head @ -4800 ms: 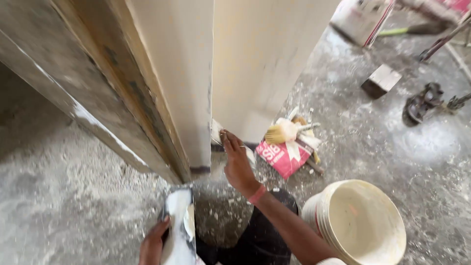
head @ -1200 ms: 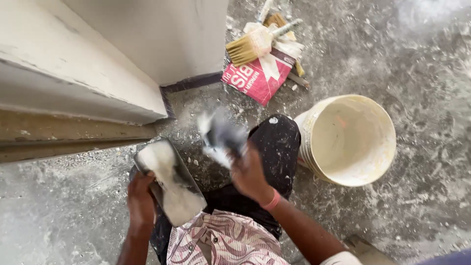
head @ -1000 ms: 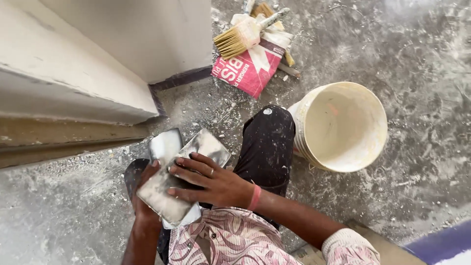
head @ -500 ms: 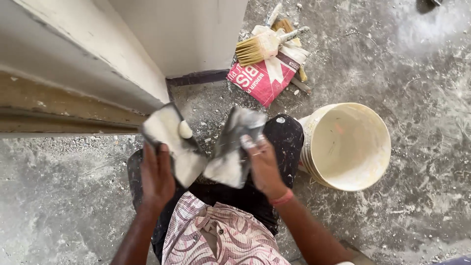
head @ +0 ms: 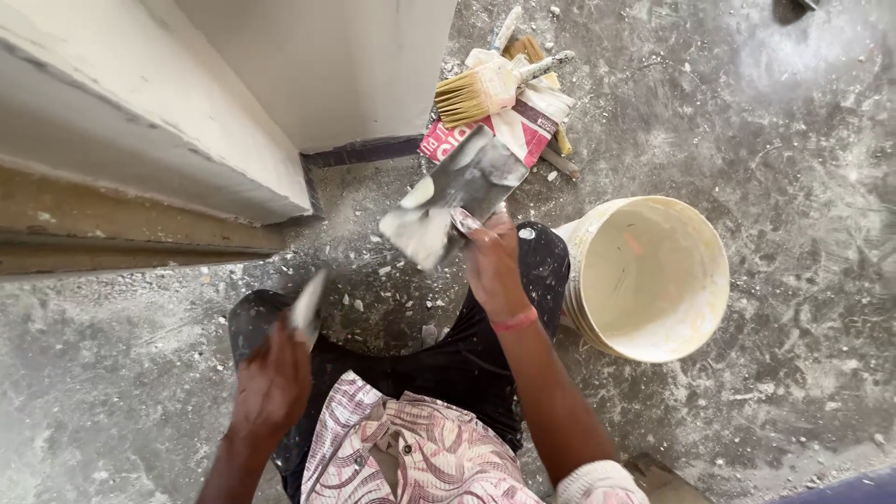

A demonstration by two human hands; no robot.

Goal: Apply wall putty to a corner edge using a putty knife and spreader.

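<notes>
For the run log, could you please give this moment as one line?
left hand: holds putty knife | right hand: holds plaster-smeared trowel | bucket beside knee | brush on floor

Right hand (head: 493,266) holds trowel (head: 455,198); left hand (head: 273,385) holds scraper (head: 307,304)

White bucket (head: 653,280), brushes (head: 495,84), red packet (head: 523,131) on floor.

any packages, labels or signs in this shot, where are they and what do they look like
Red packet: flat on the floor by the foot of the wall, past the right hand; rectangular, red with white lettering, partly covered by a brush and a white scrap.
White bucket: on the floor right of the knee; round, cream inside, no label showing.
No signs or screens in view.
</notes>
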